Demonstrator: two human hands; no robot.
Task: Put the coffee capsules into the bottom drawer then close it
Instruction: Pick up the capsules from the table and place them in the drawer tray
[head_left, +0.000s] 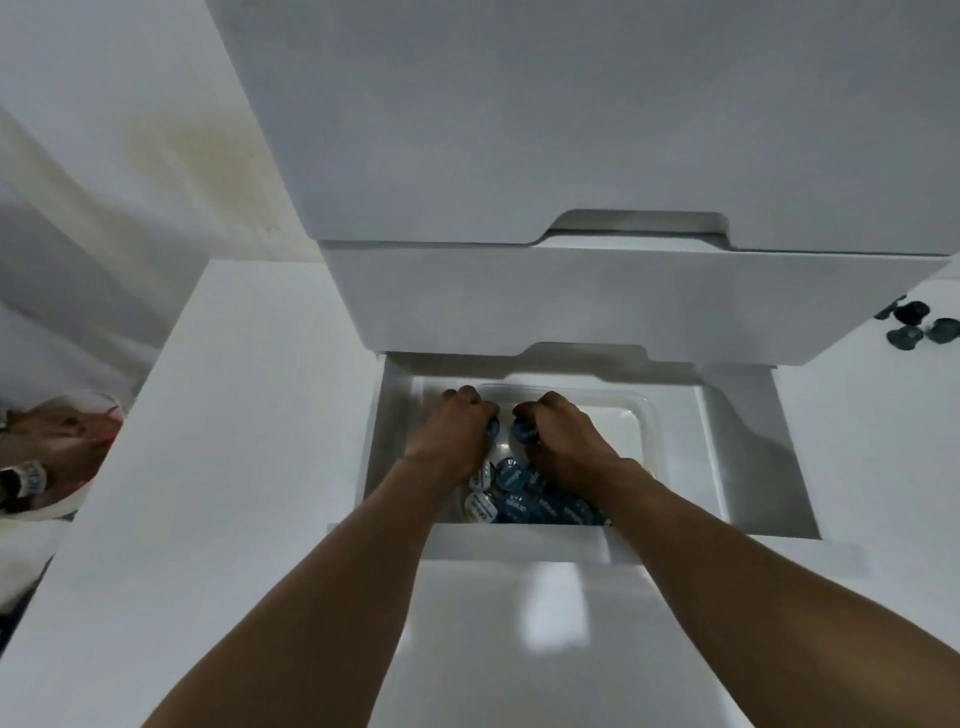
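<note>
The white bottom drawer (748, 457) is pulled out below two closed drawer fronts. Inside it sits a clear plastic tub (631, 421) with several blue and white coffee capsules (511, 475) heaped at its near end. Both my hands reach down into the tub. My left hand (457, 423) is closed around a blue capsule (492, 427) whose lid shows at its thumb side. My right hand (558, 431) is closed on another blue capsule (524, 431). The two fists are side by side, almost touching, above the tub's far half.
Several dark capsules (917, 325) lie on the white surface at the far right. A white cabinet side panel (208, 415) stands to the left of the drawer. A bin with rubbish (47, 457) is at the far left. The drawer's front panel (519, 540) crosses under my forearms.
</note>
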